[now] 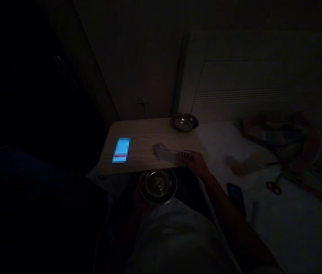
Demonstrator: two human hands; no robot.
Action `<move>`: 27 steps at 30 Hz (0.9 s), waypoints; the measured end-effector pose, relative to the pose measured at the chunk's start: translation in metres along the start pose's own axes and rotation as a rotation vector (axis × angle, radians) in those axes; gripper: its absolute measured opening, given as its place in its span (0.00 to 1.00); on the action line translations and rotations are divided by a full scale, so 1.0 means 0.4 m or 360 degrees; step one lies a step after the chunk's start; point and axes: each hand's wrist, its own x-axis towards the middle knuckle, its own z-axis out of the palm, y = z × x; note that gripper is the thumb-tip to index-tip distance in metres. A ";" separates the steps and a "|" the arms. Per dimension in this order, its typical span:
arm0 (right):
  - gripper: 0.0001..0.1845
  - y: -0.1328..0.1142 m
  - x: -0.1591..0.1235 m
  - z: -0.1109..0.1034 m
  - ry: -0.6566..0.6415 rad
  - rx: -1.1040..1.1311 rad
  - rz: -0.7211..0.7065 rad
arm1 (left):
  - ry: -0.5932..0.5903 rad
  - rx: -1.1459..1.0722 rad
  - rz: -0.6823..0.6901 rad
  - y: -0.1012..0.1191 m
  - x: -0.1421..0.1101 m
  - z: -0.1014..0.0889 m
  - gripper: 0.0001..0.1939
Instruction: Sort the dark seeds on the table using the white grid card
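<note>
In the dim head view, my right hand [193, 163] grips a pale, flat strip with a row of dark bars [175, 153]; its exact kind is too dark to tell. The strip's far end touches a small heap of dark bits [158, 149] on the wooden tabletop [141, 131]. My left hand [142, 198], mostly in shadow, holds a round metal bowl [172, 192] by its left side, just below the table's near edge. Some contents show inside that bowl, too dark to name.
A second metal bowl [185, 121] stands at the table's back right corner. On the left of the tabletop glows a phone [121, 149]. To the right, a bed holds a dark phone [236, 196], scissors [273, 187] and crumpled patterned cloth [286, 133]. A cable runs from the wall socket [142, 99].
</note>
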 end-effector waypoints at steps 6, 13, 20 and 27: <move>0.15 -0.001 -0.025 -0.013 0.0021 0.0037 0.0026 | 0.0047 0.0012 0.0010 -0.001 0.013 -0.010 0.08; 0.13 -0.018 -0.025 0.002 -0.0019 0.0021 -0.0011 | 0.0049 0.0009 0.0007 0.002 0.017 -0.003 0.10; 0.15 0.006 -0.047 -0.001 0.0101 0.0192 0.0121 | 0.0010 0.0025 -0.0001 0.004 0.013 0.003 0.11; 0.15 0.017 -0.049 -0.001 0.0001 0.0147 0.0077 | 0.0033 0.0075 0.0043 -0.001 0.001 -0.001 0.11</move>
